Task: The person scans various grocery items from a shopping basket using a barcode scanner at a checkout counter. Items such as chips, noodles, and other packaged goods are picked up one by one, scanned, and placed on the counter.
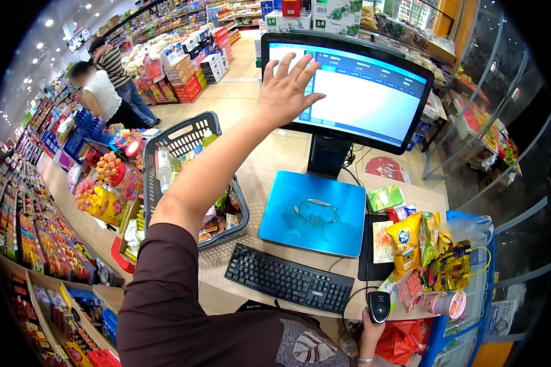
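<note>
My left hand is spread with its fingers apart in front of the left side of a lit touchscreen monitor; whether a fingertip touches the glass, I cannot tell. Low at the right, my right hand grips a black handheld barcode scanner by its handle. Below the monitor lies the blue metal platform of a weighing scale, with nothing on it. A black keyboard sits between the scale and my body. Beside the scanner are packaged snacks, among them a yellow snack bag and a green packet.
Left of the scale stands a grey plastic shopping basket full of goods, partly hidden by my left arm. Candy jars stand beyond it. A red plastic bag hangs below the counter's right end. Two people are at the far left.
</note>
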### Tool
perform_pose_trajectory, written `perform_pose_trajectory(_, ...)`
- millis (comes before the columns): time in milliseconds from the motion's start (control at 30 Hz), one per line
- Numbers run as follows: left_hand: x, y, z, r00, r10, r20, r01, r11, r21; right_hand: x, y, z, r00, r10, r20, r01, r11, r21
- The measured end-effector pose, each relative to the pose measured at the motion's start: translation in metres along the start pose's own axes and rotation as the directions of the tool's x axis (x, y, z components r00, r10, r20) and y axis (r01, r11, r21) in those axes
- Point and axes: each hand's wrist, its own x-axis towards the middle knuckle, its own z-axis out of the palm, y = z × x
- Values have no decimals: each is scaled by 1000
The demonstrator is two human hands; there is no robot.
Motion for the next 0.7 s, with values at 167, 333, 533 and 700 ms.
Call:
perform_pose_trajectory(167, -33, -8, -76, 986, -151, 73, 161, 974, -158, -6, 5, 0, 999, -23, -31, 23, 1000, 8)
perform_pose_trajectory(333, -187, -27, -169, 713, -260, 651, 496, 843, -206, -1, -3, 5, 999, -42, -4, 42, 999, 22)
perform_pose_trajectory(533, -306, -7, -247, 188, -262, 946, 646, 759, 82, 12, -23, 28, 983, -65, 170, 84, 991, -108)
perform_pose_trajectory(700, -354, -14, -250, 218, -344, 913, 594, 789, 156, 12, -36, 60, 955, -45, 294, 86, 988, -126)
